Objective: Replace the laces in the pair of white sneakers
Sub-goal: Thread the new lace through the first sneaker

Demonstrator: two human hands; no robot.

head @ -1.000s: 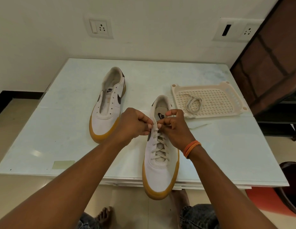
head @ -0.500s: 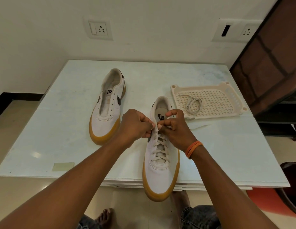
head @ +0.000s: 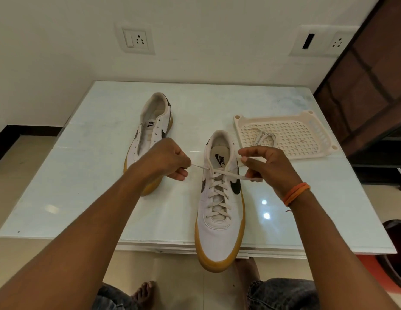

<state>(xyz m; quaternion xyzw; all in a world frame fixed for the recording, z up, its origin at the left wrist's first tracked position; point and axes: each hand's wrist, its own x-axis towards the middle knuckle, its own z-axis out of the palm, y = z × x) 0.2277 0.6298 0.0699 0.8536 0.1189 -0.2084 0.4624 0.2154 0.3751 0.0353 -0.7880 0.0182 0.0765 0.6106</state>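
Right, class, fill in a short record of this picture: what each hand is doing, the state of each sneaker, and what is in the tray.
left hand: pinches one lace end, pulled out to the left
right hand: grips the other lace end
near sneaker: laced, toe overhanging the table edge
far sneaker: no lace in its eyelets
tray: holds a loose coiled lace

Evenly lit, soft indoor light from above. Two small bright glare spots on the glossy surface [head: 265, 208]. Sharp centre; wide-angle bending toward the edges.
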